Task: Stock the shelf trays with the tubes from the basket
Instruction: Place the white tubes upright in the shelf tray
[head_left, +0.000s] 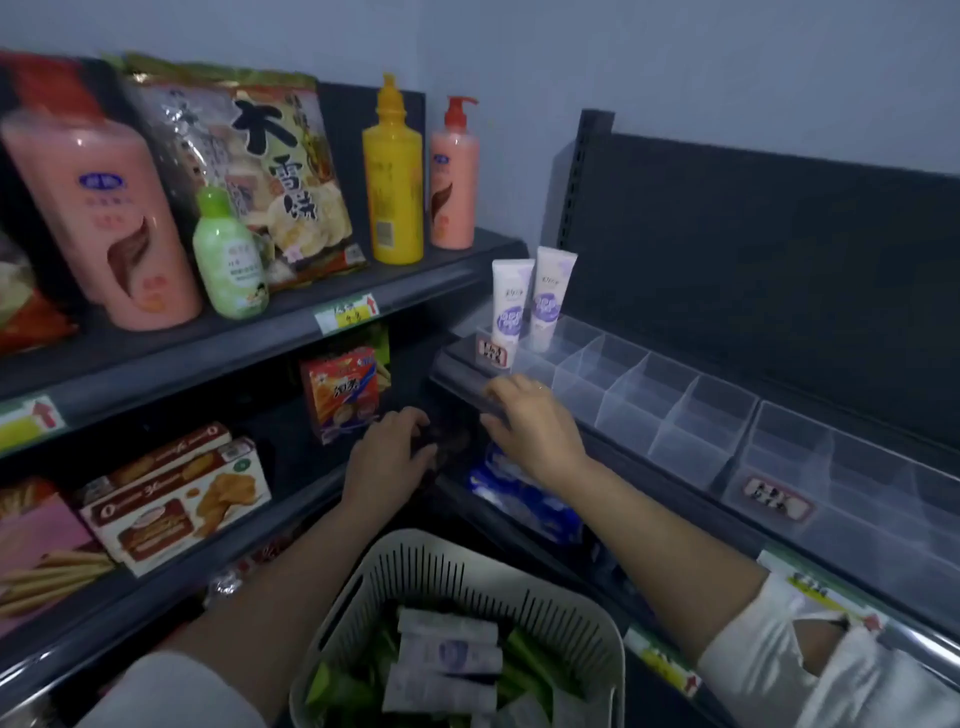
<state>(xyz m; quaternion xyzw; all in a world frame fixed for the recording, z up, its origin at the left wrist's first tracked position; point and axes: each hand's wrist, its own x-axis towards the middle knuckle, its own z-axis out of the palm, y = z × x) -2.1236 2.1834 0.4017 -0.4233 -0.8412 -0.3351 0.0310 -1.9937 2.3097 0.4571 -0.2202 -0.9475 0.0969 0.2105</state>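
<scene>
Two white-and-purple tubes stand upright in the leftmost cells of the clear divided shelf trays on the right shelf. Several more white tubes lie flat in the white slotted basket at the bottom centre, on top of green packs. My right hand hovers with relaxed, spread fingers just in front of the tray shelf's front edge, below the standing tubes, and holds nothing. My left hand hangs loosely curled in the dark corner between the two shelf units, with nothing visible in it.
The left shelf unit carries pink bottles, a green bottle, a snack bag and a yellow bottle. Biscuit boxes stand one shelf lower. A blue-white pack lies under the tray shelf.
</scene>
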